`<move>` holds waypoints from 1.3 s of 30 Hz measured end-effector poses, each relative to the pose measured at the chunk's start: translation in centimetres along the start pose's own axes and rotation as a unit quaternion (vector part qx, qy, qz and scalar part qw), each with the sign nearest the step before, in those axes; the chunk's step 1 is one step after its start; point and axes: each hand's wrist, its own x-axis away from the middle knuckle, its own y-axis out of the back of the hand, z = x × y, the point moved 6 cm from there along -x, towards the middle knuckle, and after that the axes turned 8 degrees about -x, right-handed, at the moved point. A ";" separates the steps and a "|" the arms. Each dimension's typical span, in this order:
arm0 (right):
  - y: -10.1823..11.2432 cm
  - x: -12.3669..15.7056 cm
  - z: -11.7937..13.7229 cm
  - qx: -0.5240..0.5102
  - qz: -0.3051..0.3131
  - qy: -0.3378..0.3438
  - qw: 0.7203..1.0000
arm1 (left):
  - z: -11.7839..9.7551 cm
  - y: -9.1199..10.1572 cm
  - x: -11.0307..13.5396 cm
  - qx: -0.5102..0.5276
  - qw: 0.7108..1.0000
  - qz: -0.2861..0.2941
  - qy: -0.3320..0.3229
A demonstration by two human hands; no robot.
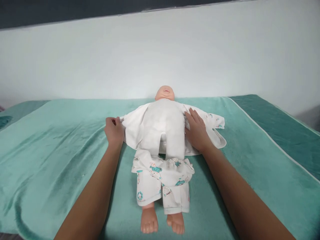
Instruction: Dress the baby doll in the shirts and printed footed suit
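Note:
A baby doll (166, 91) lies on its back, head at the far end and feet towards me. Its white cloth body (163, 116) is bare in front, with a white baby shirt (133, 128) spread open under and around it. My left hand (114, 130) is closed on the shirt at its left end. Fingers stretched out, my right hand (196, 129) lies against the doll's side and the shirt's right part, near the printed sleeve (216, 120). Printed baby trousers (162, 178) are bunched low on the doll's legs, with both feet showing.
A green plush blanket (70, 160) covers the surface, with folds on the left and a darker band (280, 130) on the right. Behind the doll's head stands a white wall (160, 50) with a dark strip along its top.

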 end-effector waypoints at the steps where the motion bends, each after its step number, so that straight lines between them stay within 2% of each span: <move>1: 0.7 0.2 0.4 -0.024 -0.030 0.007 0.999 | -0.4 0.3 0.4 -0.021 1.000 0.001 -0.014; 3: 2.6 0.8 1.4 -0.085 -0.101 0.023 0.991 | -1.6 1.3 1.4 -0.051 0.996 -0.028 -0.064; 4: 3.4 1.2 1.9 -0.124 -0.117 0.022 0.985 | -2.4 1.9 2.0 -0.051 0.993 -0.048 -0.094; 5: 4.0 1.5 2.5 -0.164 -0.106 0.017 0.981 | -3.1 2.4 2.7 -0.034 0.991 -0.059 -0.118; 6: 4.3 1.7 3.0 -0.206 -0.062 0.006 0.977 | -3.6 2.8 3.3 0.004 0.990 -0.049 -0.129; 7: 4.1 2.0 3.7 -0.242 0.010 -0.006 0.970 | -4.0 2.8 3.8 0.059 0.990 -0.010 -0.128; 8: 3.7 2.4 4.4 -0.271 0.094 -0.018 0.958 | -4.4 2.5 4.3 0.125 0.984 0.061 -0.112; 9: 3.3 2.9 5.0 -0.292 0.175 -0.030 0.940 | -4.7 1.9 5.0 0.191 0.965 0.153 -0.094; 10: 3.0 3.5 5.6 -0.305 0.243 -0.040 0.920 | -5.2 1.3 5.9 0.240 0.935 0.250 -0.079; 12: 2.5 4.3 6.2 -0.319 0.335 -0.061 0.884 | -5.9 0.5 7.7 0.274 0.864 0.418 -0.064; 14: 2.1 5.0 6.5 -0.325 0.404 -0.078 0.852 | -6.1 0.4 8.9 0.245 0.810 0.529 -0.058; 16: 1.7 5.6 6.8 -0.327 0.463 -0.091 0.819 | -6.0 0.7 9.7 0.209 0.764 0.607 -0.063; 19: 1.4 6.2 7.0 -0.332 0.514 -0.104 0.784 | -6.1 1.3 10.2 0.192 0.699 0.683 -0.089; 22: 1.8 6.3 7.1 -0.328 0.528 -0.093 0.778 | -6.4 1.8 10.5 0.188 0.648 0.730 -0.113; 25: 2.2 6.2 7.0 -0.309 0.533 -0.076 0.784 | -6.5 2.0 10.9 0.177 0.610 0.762 -0.123; 28: 2.4 6.1 6.9 -0.295 0.525 -0.050 0.797 | -6.4 2.1 11.1 0.166 0.596 0.775 -0.131; 31: 2.4 5.8 6.7 -0.287 0.496 -0.026 0.820 | -6.6 2.2 11.0 0.163 0.605 0.764 -0.154; 35: 2.5 5.2 6.1 -0.279 0.444 -0.028 0.851 | -7.2 2.5 10.5 0.195 0.652 0.704 -0.202; 37: 2.6 5.1 5.9 -0.274 0.444 -0.037 0.852 | -7.3 2.7 10.2 0.215 0.675 0.673 -0.212; 39: 2.7 5.1 5.7 -0.270 0.458 -0.047 0.846 | -7.1 2.6 9.9 0.227 0.695 0.654 -0.193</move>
